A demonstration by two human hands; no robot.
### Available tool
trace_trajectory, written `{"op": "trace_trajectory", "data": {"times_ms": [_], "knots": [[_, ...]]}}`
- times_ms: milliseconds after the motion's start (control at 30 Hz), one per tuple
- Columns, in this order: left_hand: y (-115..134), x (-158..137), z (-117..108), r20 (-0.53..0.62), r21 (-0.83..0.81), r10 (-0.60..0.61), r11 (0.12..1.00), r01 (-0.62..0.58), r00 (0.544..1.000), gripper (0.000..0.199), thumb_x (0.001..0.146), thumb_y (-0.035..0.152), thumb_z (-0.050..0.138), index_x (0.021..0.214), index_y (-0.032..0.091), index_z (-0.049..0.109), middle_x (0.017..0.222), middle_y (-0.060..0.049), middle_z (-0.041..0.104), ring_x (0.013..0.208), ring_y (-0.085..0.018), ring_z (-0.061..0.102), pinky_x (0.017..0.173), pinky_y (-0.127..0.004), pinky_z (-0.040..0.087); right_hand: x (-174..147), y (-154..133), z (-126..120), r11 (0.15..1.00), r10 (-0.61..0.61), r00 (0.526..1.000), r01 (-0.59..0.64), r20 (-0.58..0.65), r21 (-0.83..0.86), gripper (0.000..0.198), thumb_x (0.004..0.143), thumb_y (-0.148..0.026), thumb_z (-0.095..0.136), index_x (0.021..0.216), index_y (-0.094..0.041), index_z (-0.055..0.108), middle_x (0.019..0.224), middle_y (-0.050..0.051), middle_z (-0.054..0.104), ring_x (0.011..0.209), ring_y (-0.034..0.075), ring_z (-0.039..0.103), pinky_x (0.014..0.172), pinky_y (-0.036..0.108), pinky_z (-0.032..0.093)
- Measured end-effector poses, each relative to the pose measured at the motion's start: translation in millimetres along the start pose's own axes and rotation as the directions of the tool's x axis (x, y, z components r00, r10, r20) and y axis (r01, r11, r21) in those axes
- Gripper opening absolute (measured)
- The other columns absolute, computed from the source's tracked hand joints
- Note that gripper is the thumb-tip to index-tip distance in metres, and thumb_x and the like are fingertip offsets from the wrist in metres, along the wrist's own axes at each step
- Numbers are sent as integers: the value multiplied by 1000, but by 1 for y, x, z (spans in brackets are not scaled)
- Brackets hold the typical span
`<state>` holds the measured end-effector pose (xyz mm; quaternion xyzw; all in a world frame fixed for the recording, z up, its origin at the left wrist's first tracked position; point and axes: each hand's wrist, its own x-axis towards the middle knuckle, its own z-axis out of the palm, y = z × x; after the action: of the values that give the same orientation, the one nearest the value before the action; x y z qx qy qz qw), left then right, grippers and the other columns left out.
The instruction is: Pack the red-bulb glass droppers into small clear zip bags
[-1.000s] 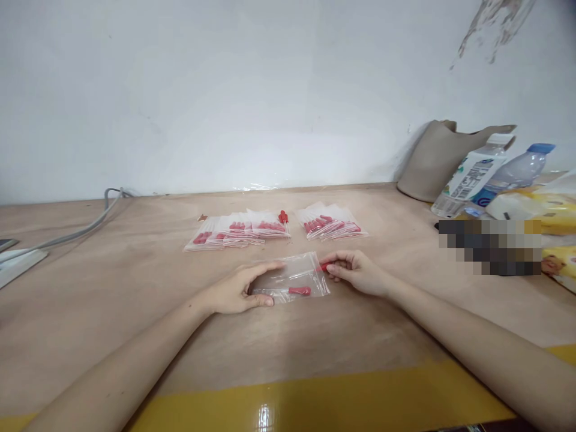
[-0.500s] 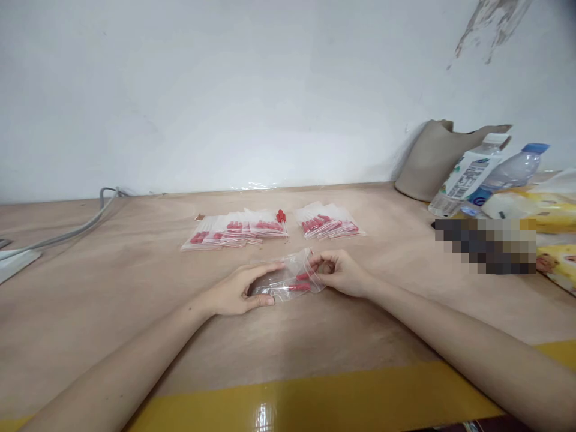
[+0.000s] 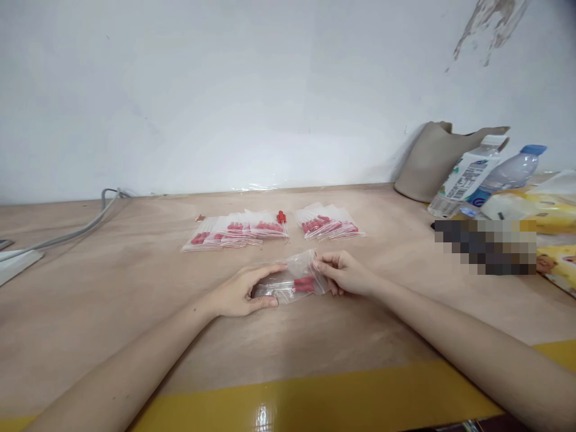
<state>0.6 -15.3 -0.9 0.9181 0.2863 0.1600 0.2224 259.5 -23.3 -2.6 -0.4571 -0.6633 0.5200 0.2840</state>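
A clear plastic zip bag (image 3: 288,295) lies on the table in front of me, its mouth end toward the right. Inside it are two slim pieces with red ends (image 3: 303,284) and thin clear shafts; their exact kind is not plain. My left hand (image 3: 240,292) curves around the bag's left part, thumb along the near edge and fingers along the far edge. At the mouth end, my right hand (image 3: 344,273) pinches the bag's upper corner between thumb and fingers.
Behind the bag lie a left row of filled bags (image 3: 234,231), loose red-ended pieces (image 3: 281,217) and a right stack of bags (image 3: 330,222). Bottles (image 3: 465,177), a grey-brown container (image 3: 425,162) and yellow packs (image 3: 558,210) stand right. A cable (image 3: 81,231) runs left.
The red-ended pieces have gone deeper into the bag and now lie side by side. My right hand has shifted slightly right, from the pieces to the bag's mouth corner.
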Motion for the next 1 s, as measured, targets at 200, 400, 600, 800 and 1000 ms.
{"op": "trace_trajectory", "data": {"times_ms": [200, 400, 600, 800, 1000], "knots": [[2, 0, 1, -54, -35, 0, 999, -2, 999, 29, 79, 38, 61, 96, 19, 46, 135, -11, 44, 116, -24, 49, 86, -33, 44, -2, -1, -2, 1000, 19, 1000, -18, -7, 19, 31, 71, -46, 62, 75, -16, 55, 56, -4, 55, 39, 4, 43, 35, 16, 34], [2, 0, 1, -50, -45, -45, 998, 43, 998, 28, 78, 41, 61, 85, 19, 45, 134, -11, 44, 98, -21, 58, 59, -23, 45, 1, 1, 4, 994, 100, 985, -93, -139, 50, 21, 75, -35, 58, 71, -17, 48, 55, -5, 56, 31, 2, 36, 31, 17, 27], [4, 0, 1, -55, -19, -35, 999, 34, 998, 21, 82, 37, 56, 88, 19, 47, 134, -10, 44, 97, -21, 59, 65, -26, 48, 6, 8, -5, 993, 68, 955, -93, -289, -76, 32, 72, -28, 59, 99, -18, 45, 45, -12, 44, 33, 7, 38, 34, 19, 27], [2, 1, 5, -58, 51, 65, 997, -62, 996, 44, 85, 35, 54, 125, 21, 43, 134, -10, 45, 121, -25, 44, 100, -41, 37, 46, -7, -20, 825, -348, 842, 67, -411, -561, 8, 71, -24, 56, 69, -17, 58, 65, 1, 62, 58, 11, 54, 55, 23, 39], [-2, 2, 7, -17, 98, 96, 991, -94, 995, 49, 86, 34, 53, 132, 22, 41, 136, -8, 43, 126, -24, 39, 104, -42, 33, 119, -39, -6, 690, -237, 895, -118, -377, -714, 18, 77, -19, 50, 83, -14, 66, 88, 9, 68, 83, 17, 61, 71, 24, 42]]}}
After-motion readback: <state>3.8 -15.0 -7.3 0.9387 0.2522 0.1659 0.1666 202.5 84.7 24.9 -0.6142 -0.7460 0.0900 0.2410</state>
